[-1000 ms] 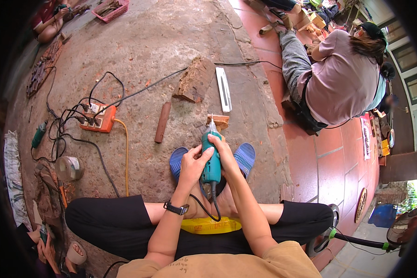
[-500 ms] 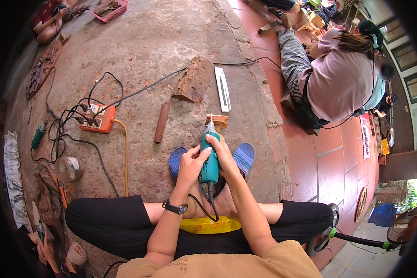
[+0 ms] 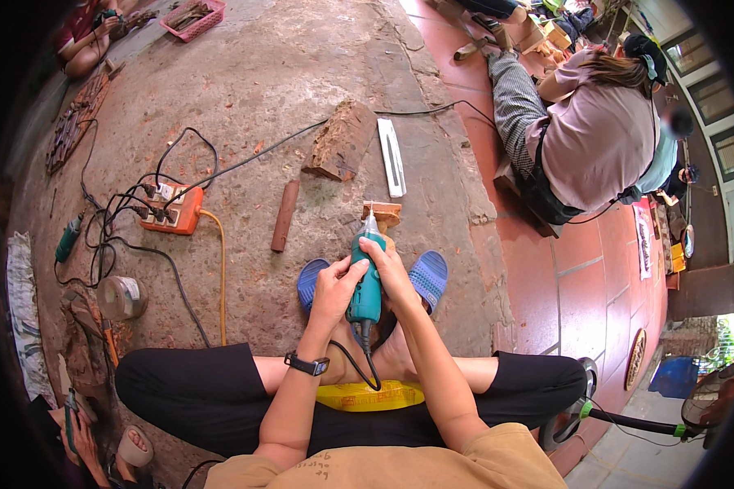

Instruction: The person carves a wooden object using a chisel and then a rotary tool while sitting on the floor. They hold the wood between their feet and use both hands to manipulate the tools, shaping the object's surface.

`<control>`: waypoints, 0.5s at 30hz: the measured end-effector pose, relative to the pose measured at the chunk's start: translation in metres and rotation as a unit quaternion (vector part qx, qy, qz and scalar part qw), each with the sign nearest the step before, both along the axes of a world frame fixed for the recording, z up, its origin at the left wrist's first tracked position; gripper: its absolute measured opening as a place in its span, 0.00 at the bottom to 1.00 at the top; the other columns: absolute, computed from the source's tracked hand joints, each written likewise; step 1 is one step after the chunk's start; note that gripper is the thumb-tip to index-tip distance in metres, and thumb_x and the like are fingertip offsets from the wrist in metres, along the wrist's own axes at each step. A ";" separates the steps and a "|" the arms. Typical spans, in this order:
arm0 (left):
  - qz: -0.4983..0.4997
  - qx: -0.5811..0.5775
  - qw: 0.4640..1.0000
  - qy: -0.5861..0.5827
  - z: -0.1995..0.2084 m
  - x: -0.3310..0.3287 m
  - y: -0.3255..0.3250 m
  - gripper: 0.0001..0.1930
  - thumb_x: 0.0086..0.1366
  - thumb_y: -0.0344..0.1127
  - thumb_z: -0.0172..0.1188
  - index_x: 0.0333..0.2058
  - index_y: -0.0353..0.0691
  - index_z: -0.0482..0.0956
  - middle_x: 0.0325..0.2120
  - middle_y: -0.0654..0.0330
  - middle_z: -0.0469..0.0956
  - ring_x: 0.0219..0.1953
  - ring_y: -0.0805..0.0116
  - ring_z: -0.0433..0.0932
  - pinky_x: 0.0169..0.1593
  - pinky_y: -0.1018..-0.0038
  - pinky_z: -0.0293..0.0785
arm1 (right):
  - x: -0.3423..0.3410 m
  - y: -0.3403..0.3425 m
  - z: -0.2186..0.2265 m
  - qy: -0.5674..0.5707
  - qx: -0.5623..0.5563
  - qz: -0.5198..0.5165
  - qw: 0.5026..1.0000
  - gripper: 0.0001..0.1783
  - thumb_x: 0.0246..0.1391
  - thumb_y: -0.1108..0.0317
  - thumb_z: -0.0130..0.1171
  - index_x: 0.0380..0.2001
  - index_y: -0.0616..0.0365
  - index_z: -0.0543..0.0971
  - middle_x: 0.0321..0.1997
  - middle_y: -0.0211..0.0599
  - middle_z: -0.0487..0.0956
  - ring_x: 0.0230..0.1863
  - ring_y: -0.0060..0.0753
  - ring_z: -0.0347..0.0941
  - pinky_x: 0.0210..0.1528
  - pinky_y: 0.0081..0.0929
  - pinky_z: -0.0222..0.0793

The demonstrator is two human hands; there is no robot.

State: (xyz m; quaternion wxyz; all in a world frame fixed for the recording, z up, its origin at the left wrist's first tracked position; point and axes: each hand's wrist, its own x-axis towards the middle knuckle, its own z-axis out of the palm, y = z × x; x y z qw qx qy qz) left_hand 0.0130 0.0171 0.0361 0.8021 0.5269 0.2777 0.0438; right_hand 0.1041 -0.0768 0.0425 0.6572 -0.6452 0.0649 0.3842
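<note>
Item, left hand (image 3: 334, 285): a dark watch (image 3: 307, 364) at the wrist; fingers and thumb closed about the side of the teal power tool (image 3: 365, 293).

Item, right hand (image 3: 388, 265): curled round the upper body of the same tool, thumb laid along it. The tool lay between the two hands, nose pointing away from the wearer, its cord looping back over a yellow object (image 3: 367, 397) between the legs.

Item, blue sandals (image 3: 429, 279): a pair, one to either side of the tool.

Item, small reddish wood piece (image 3: 385, 213): just at the tool's nose. Whether the tip touched it, or the right hand's hidden fingers also held it, could not be told from above.

Step in hand, by judgement: close work with the tool's tip at the wood piece. The next move called for a firm two-handed hold, the wood kept still, and fingertips clear of the bit.

Beyond, on the worn floor: a dark wood bar (image 3: 285, 216), to its left an orange power strip (image 3: 174, 209) crowded with plugs; farther, a rough wood block (image 3: 341, 140) beside a slim white case (image 3: 393, 167).

Farthest: a pink basket (image 3: 194, 18) filled with brown pieces.
</note>
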 end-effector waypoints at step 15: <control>-0.008 0.035 0.999 0.005 -0.003 0.000 0.000 0.24 0.64 0.43 0.64 0.50 0.28 0.78 0.34 0.58 0.81 0.33 0.78 0.77 0.37 0.79 0.75 | -0.001 0.002 -0.003 -0.028 -0.002 -0.008 1.000 0.21 0.56 0.49 0.61 0.31 0.59 0.79 0.28 0.30 0.77 0.27 0.20 0.72 0.28 0.21 0.67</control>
